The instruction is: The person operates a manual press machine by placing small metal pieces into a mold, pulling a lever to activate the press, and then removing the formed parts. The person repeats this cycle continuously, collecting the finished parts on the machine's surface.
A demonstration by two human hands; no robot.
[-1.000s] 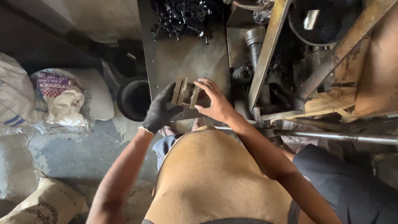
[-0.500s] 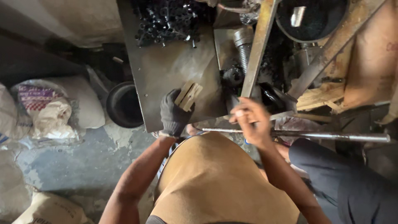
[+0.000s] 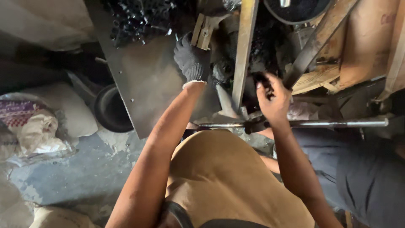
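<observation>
My left hand (image 3: 192, 61), in a dark knit glove, grips a small wooden block with a bolt (image 3: 202, 30) and holds it up against the dark machine parts at the top of the metal tray (image 3: 143, 88). My bare right hand (image 3: 273, 99) is curled around a small dark piece (image 3: 263, 80) just right of an upright metal bar (image 3: 243, 50). A long steel rod (image 3: 320, 123) runs across below my right wrist.
A pile of black metal parts (image 3: 139, 19) lies at the tray's far end. A black bucket (image 3: 110, 110) stands left of the tray. Sacks (image 3: 36, 126) lie on the floor at left. Wooden boards (image 3: 367, 46) and a metal frame fill the right side.
My left hand has carried the wooden block from the tray's middle up to the machine. My right hand has let go of the block and moved right, closing on a dark piece.
</observation>
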